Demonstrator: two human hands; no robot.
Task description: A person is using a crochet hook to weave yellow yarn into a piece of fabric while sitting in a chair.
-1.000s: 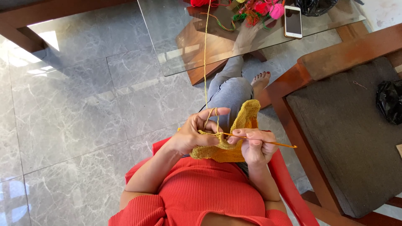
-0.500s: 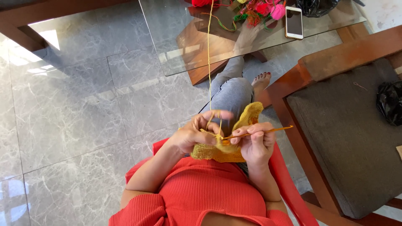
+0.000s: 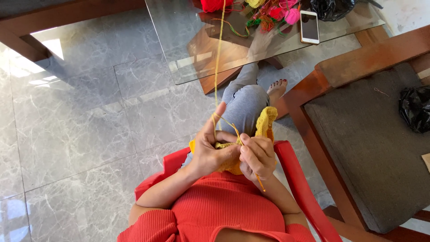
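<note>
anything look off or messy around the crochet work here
Nothing stands out. The left hand and right hand hold the yellow crochet piece and hook; the yarn strand runs taut up to the glass table, where the phone lies flat.

1 crochet hook (image 3: 251, 165), 1 yellow crochet piece (image 3: 264, 125), 1 phone (image 3: 309, 27), 2 black bags (image 3: 415, 108), 1 red chair (image 3: 295, 179).

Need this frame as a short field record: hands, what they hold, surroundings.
left hand: holds the yellow crochet piece, yellow yarn strand over raised index finger
right hand: grips the crochet hook, working at the piece
seat: red plastic chair
ahead: glass table with yarn balls, phone
right side: wooden bench, black bag
</note>
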